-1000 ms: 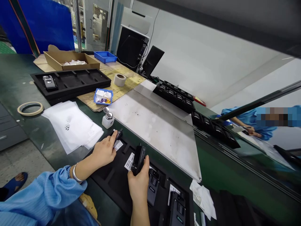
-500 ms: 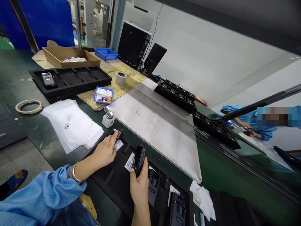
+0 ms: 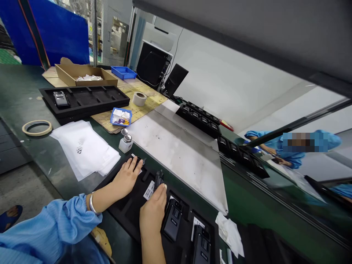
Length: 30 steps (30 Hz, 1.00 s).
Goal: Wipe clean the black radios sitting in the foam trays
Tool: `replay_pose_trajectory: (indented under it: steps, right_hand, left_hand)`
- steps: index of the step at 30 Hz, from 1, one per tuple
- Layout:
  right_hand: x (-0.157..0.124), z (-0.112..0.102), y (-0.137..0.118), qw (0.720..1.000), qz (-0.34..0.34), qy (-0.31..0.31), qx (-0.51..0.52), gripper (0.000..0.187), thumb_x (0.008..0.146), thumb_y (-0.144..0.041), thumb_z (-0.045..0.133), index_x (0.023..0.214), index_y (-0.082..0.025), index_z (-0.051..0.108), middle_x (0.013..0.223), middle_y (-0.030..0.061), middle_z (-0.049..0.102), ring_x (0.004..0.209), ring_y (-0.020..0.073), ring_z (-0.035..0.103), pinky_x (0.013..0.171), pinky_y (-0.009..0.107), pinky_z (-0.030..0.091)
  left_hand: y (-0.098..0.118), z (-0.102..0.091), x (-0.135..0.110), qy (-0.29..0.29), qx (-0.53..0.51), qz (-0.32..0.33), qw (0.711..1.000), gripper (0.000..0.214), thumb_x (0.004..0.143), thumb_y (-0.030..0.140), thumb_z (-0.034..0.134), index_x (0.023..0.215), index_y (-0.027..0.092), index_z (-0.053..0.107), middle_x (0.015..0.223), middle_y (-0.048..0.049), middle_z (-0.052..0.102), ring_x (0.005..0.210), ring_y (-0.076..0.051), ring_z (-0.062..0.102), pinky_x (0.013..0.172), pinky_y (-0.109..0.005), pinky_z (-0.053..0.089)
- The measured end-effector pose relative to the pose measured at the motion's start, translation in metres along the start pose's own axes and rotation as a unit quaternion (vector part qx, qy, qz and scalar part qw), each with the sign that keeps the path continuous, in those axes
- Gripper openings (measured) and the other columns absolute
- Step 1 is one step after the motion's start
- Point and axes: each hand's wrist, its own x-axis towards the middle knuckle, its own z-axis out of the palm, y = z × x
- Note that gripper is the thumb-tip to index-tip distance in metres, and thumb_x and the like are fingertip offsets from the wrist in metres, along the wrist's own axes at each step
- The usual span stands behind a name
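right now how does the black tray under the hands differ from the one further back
The near tray holds several black devices; the far tray shows one device, at its left end. The left hand rests on the near tray and the right hand grips a unit there; nothing touches the far tray. Both are black, slotted.

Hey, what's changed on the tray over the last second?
The right hand has lowered the black device into the foam tray, still gripping it. The left hand stays on the small black part at the tray's corner.
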Motion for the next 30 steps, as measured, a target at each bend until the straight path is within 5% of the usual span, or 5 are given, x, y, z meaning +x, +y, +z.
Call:
replay_pose_trajectory:
  steps: [6,11,20,25,30]
  right_hand:
    - [0.008,0.003,-0.018,0.992,0.0,-0.005,-0.123,0.06,0.095,-0.029,0.031,0.149,-0.004,0.035,0.147,0.0328,0.034,0.115,0.0437,0.049,0.085,0.061,0.043]
    - [0.013,-0.004,-0.024,0.972,0.023,-0.053,-0.229,0.059,0.092,-0.022,0.035,0.148,-0.002,0.035,0.148,0.0323,0.032,0.105,0.0388,0.055,0.081,0.052,0.046]
    - [0.007,-0.016,-0.008,0.992,-0.03,-0.007,-0.12,0.067,0.088,-0.033,0.05,0.148,-0.01,0.035,0.146,0.0226,0.041,0.115,0.0375,0.049,0.089,0.051,0.042]
    - [-0.008,-0.073,0.033,0.993,-0.031,0.1,-0.044,0.058,0.092,-0.046,0.05,0.139,-0.012,0.046,0.138,0.0193,0.049,0.124,0.0328,0.046,0.101,0.048,0.038]
    - [-0.035,-0.143,0.106,0.97,0.151,0.105,-0.16,0.067,0.089,-0.052,0.041,0.132,-0.002,0.052,0.125,0.0268,0.055,0.115,0.0406,0.05,0.096,0.053,0.039]
  left_hand:
    - [-0.002,0.0,-0.002,0.028,-0.034,0.023,0.999,0.058,0.088,0.01,0.045,0.145,0.016,0.044,0.156,-0.0162,0.031,0.143,-0.037,0.031,0.112,-0.055,0.035]
    - [0.02,-0.003,-0.002,0.027,-0.124,0.129,0.984,0.056,0.086,0.011,0.045,0.142,0.013,0.048,0.146,-0.0127,0.048,0.141,-0.03,0.035,0.117,-0.053,0.03]
    - [0.039,0.02,0.008,-0.018,-0.211,0.132,0.968,0.063,0.074,0.004,0.046,0.136,0.006,0.052,0.14,-0.0173,0.054,0.136,-0.028,0.044,0.114,-0.046,0.039]
    - [0.038,0.002,0.0,0.014,-0.211,0.112,0.971,0.049,0.091,0.011,0.036,0.138,0.01,0.05,0.132,-0.0166,0.057,0.124,-0.028,0.051,0.111,-0.052,0.04]
    - [0.105,-0.018,-0.017,-0.067,-0.137,0.129,0.98,0.057,0.094,0.033,0.049,0.146,0.013,0.041,0.112,-0.0169,0.062,0.103,-0.032,0.06,0.086,-0.046,0.053]
